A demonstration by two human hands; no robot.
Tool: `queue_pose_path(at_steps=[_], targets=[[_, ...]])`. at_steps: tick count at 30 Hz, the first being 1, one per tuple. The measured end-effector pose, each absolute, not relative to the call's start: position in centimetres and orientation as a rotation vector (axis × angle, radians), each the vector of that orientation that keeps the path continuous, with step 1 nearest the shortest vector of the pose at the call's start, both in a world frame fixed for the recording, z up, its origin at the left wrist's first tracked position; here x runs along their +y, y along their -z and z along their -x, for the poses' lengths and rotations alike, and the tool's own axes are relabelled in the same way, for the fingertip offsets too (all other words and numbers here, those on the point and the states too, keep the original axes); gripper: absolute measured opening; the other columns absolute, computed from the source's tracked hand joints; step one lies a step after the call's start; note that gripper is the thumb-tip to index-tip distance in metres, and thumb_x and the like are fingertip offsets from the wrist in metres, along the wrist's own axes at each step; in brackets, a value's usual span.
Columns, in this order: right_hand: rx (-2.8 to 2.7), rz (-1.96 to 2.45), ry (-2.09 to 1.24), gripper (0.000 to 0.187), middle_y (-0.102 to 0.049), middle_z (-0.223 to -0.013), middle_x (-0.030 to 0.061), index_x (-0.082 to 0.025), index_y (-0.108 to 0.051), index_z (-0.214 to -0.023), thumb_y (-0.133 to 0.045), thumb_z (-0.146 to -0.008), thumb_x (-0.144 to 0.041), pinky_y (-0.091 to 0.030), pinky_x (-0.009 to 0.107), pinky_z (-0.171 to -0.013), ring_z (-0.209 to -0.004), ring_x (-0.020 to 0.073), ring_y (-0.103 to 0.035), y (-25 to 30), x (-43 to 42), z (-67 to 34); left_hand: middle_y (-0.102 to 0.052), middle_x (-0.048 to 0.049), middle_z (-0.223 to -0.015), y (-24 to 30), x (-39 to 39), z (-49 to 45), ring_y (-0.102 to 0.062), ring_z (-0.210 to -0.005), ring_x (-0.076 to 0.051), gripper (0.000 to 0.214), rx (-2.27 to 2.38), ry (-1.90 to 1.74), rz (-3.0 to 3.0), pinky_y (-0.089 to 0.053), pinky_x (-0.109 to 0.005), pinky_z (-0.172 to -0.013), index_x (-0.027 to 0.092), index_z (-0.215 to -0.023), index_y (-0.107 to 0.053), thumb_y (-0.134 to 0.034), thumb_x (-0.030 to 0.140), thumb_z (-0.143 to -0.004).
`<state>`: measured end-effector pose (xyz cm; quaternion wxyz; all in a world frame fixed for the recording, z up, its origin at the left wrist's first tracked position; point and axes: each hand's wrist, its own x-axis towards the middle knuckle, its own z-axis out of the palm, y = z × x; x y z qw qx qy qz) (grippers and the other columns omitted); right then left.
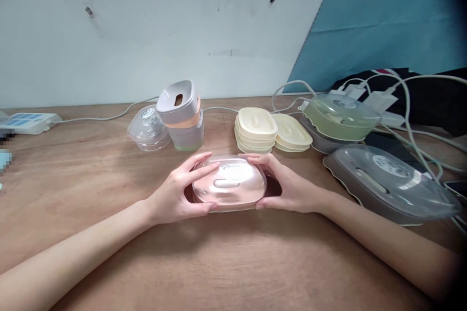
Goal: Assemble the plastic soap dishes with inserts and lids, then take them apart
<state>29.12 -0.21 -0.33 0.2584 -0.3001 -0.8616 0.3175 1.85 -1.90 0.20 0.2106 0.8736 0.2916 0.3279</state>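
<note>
A pink lidded container [229, 189] with a clear domed cover sits on the wooden table in front of me. Its top carries a round printed label and an oblong slot. My left hand [186, 187] grips its left end, fingers over the top edge and thumb at the near edge. At the right end, my right hand [277, 182] holds it the same way, thumb low in front and fingers behind. The sides under both palms are partly hidden.
Behind stand stacked tubs [180, 116], clear covers [148, 129] and cream lids [257, 124]. A green covered container [341, 116] and a grey one [386, 180] lie at the right among white cables and plugs. A power strip [31, 123] is at far left.
</note>
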Motion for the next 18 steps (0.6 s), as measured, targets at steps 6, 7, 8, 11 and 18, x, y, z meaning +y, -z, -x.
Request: queue_pose_path(at_steps=[6, 7, 8, 11, 18], targets=[[-2.365, 0.776, -0.843, 0.065, -0.034, -0.14, 0.0171, -0.023, -0.03, -0.121, -0.07, -0.071, -0.038, -0.04, 0.047, -0.1, -0.128, 0.0285, -0.039, 0.05, -0.34, -29.01, -0.034, -0.0166, -0.138, 0.21, -1.79, -1.59, -0.039, -0.126, -0.031, 0.075, 0.709, -0.961, -2.512, -0.037, -0.05, -0.101, 0.025, -0.136, -0.037, -0.073, 0.033, -0.071], [-2.373, 0.78, -0.827, 0.066, -0.034, -0.14, 0.0173, -0.023, -0.03, -0.122, -0.069, -0.071, -0.038, -0.04, 0.047, -0.1, -0.128, 0.0285, -0.039, 0.06, -0.34, -29.04, -0.035, -0.0163, -0.138, 0.26, -1.79, -1.57, -0.039, -0.126, -0.031, 0.074, 0.716, -0.971, -2.517, -0.037, -0.05, -0.101, 0.025, -0.135, -0.037, -0.073, 0.034, -0.071], [-2.382, 0.788, -0.806, 0.067, -0.034, -0.14, 0.0175, -0.023, -0.028, -0.123, -0.068, -0.072, -0.039, -0.04, 0.048, -0.1, -0.127, 0.0286, -0.039, 0.08, -0.35, -29.08, -0.036, -0.0159, -0.137, 0.28, -1.78, -1.55, -0.041, -0.125, -0.031, 0.073, 0.724, -0.983, -2.524, -0.039, -0.049, -0.1, 0.025, -0.135, -0.038, -0.073, 0.034, -0.07], [-2.399, 0.81, -0.743, 0.068, -0.034, -0.139, 0.0183, -0.023, -0.026, -0.126, -0.066, -0.074, -0.04, -0.041, 0.048, -0.098, -0.126, 0.029, -0.04, 0.16, -0.38, -29.21, -0.039, -0.0152, -0.135, 0.35, -1.67, -1.49, -0.046, -0.121, -0.03, 0.072, 0.731, -1.017, -2.552, -0.042, -0.047, -0.098, 0.025, -0.133, -0.041, -0.074, 0.035, -0.069], [-2.386, 0.821, -0.74, 0.064, -0.033, -0.14, 0.0177, -0.023, -0.028, -0.123, -0.066, -0.074, -0.039, -0.043, 0.047, -0.097, -0.125, 0.0288, -0.042, 0.13, -0.38, -29.18, -0.032, -0.0157, -0.14, 0.31, -1.33, -1.18, -0.037, -0.127, -0.032, 0.077, 0.668, -0.935, -2.49, -0.036, -0.049, -0.102, 0.025, -0.137, -0.036, -0.073, 0.032, -0.07]])
